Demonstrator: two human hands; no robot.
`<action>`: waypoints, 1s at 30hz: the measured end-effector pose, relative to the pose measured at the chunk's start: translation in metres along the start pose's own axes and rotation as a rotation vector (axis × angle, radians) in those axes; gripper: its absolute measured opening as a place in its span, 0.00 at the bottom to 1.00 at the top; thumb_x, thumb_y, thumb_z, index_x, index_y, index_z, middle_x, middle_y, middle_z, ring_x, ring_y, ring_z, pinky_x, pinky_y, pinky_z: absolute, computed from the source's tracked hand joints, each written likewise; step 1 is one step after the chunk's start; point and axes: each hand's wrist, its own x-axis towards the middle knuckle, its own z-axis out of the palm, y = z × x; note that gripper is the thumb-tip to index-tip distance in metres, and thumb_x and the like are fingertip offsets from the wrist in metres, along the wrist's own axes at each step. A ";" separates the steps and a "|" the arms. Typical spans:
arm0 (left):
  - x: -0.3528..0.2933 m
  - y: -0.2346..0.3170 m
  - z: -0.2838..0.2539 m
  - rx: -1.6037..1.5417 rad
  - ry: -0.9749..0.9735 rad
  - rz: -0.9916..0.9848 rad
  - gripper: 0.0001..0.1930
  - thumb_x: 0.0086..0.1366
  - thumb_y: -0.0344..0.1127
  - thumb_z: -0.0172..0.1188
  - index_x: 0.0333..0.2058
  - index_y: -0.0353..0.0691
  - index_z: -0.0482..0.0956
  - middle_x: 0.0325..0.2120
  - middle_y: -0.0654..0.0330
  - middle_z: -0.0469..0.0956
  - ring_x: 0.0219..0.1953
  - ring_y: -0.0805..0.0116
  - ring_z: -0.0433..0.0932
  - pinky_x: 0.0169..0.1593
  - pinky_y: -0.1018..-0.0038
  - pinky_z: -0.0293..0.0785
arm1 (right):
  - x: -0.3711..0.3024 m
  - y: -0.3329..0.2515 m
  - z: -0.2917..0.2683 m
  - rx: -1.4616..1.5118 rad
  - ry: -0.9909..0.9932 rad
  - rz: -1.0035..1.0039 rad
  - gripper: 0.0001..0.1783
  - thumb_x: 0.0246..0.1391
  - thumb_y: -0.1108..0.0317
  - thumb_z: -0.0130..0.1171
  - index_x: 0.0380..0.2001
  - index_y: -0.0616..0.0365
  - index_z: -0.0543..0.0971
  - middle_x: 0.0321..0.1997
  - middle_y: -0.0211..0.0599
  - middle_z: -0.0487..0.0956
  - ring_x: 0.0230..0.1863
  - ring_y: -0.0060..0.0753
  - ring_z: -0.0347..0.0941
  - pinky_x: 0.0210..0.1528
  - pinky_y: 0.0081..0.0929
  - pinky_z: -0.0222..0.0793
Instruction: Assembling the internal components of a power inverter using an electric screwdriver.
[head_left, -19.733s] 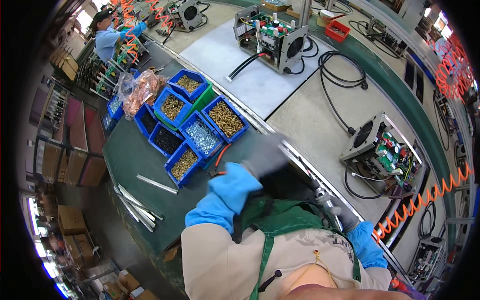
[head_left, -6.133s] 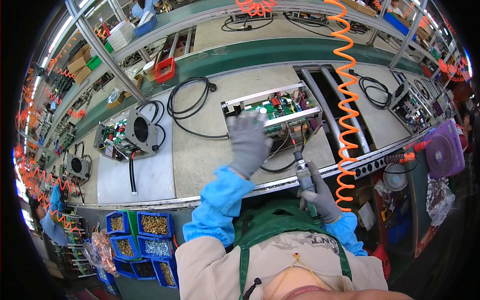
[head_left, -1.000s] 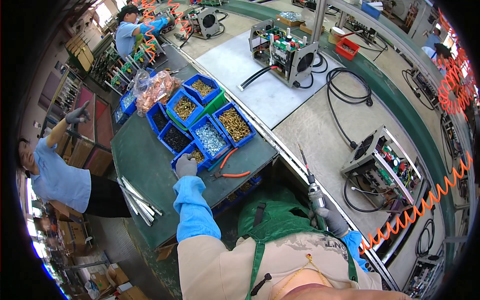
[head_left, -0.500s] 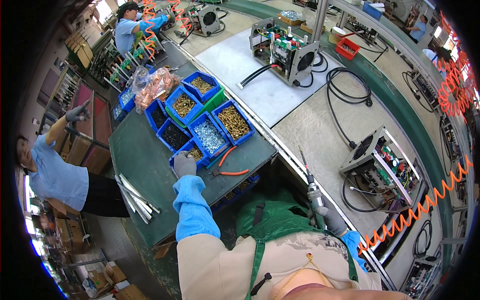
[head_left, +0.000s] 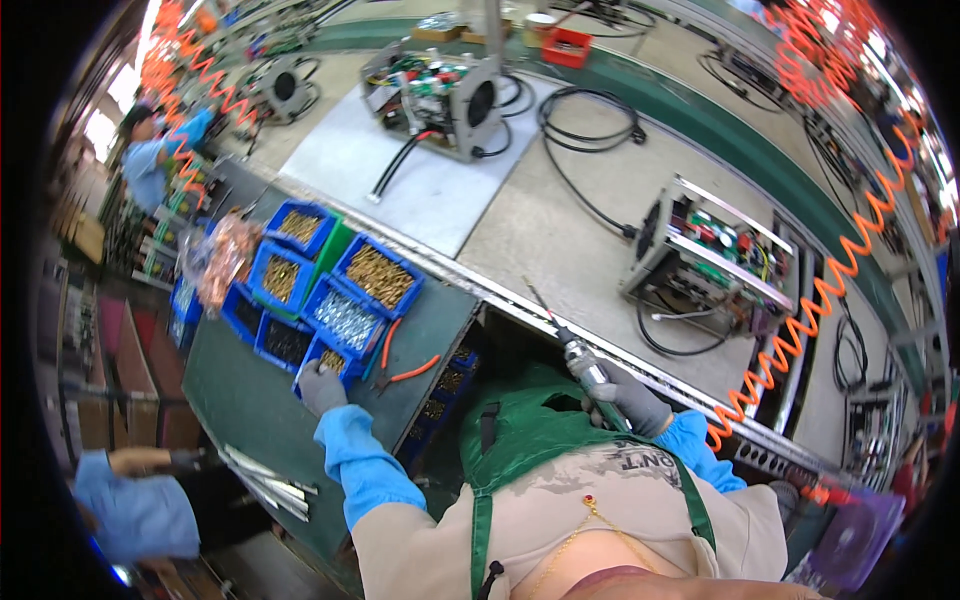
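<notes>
Grey-gloved, your right hand (head_left: 638,400) grips a power screwdriver (head_left: 588,370); your left hand (head_left: 322,388) touches the near blue bin (head_left: 352,371), its grip impossible to tell.

We have moved our left hand (head_left: 322,388) from above the open-framed unit (head_left: 715,245) to a blue bin (head_left: 351,376) and drawn the driver (head_left: 590,372) back from that unit; a co-worker's raised arm (head_left: 140,460) has come down.

Pictured are two gloved hands (head_left: 323,388) (head_left: 640,399), one long-bitted driver (head_left: 590,372), one pair of orange-handled pliers (head_left: 412,373), seven closely clustered blue bins (head_left: 408,299) (four of brass-coloured parts (head_left: 378,277), two of dark parts (head_left: 285,342), one of silvery parts (head_left: 345,316)), one red tray (head_left: 562,58) and two co-workers (head_left: 140,515) (head_left: 146,175) at left.
</notes>
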 end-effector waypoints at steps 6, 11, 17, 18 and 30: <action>0.001 -0.003 0.014 0.007 -0.028 0.060 0.15 0.58 0.37 0.53 0.43 0.43 0.80 0.44 0.51 0.78 0.47 0.53 0.75 0.53 0.62 0.69 | 0.001 0.012 -0.005 -0.027 0.019 -0.049 0.43 0.38 0.50 0.63 0.58 0.54 0.61 0.29 0.38 0.74 0.22 0.24 0.73 0.23 0.20 0.71; 0.003 0.001 0.009 -0.025 0.075 0.063 0.12 0.59 0.38 0.54 0.40 0.42 0.80 0.41 0.52 0.77 0.45 0.53 0.75 0.53 0.63 0.69 | -0.008 0.015 0.005 0.026 0.080 -0.038 0.41 0.37 0.54 0.63 0.56 0.55 0.63 0.28 0.36 0.74 0.19 0.24 0.71 0.21 0.19 0.69; -0.004 -0.037 0.027 -0.163 0.247 0.104 0.11 0.58 0.29 0.57 0.41 0.37 0.80 0.38 0.52 0.79 0.37 0.62 0.80 0.44 0.69 0.75 | -0.011 0.017 0.007 -0.033 0.052 -0.017 0.44 0.35 0.51 0.64 0.58 0.55 0.62 0.28 0.38 0.73 0.20 0.25 0.71 0.21 0.20 0.68; -0.004 -0.019 0.018 -0.305 0.217 0.051 0.11 0.59 0.30 0.56 0.40 0.37 0.79 0.38 0.52 0.78 0.39 0.60 0.78 0.46 0.68 0.74 | -0.010 0.016 0.008 -0.026 0.069 -0.029 0.44 0.35 0.50 0.64 0.57 0.56 0.63 0.28 0.38 0.73 0.19 0.25 0.71 0.21 0.19 0.68; 0.008 0.053 0.013 -0.344 0.091 0.406 0.10 0.57 0.30 0.55 0.37 0.41 0.81 0.34 0.52 0.79 0.40 0.52 0.77 0.47 0.64 0.73 | -0.024 0.019 0.008 -0.001 0.144 -0.100 0.43 0.36 0.49 0.64 0.54 0.57 0.63 0.26 0.37 0.73 0.20 0.25 0.71 0.20 0.18 0.68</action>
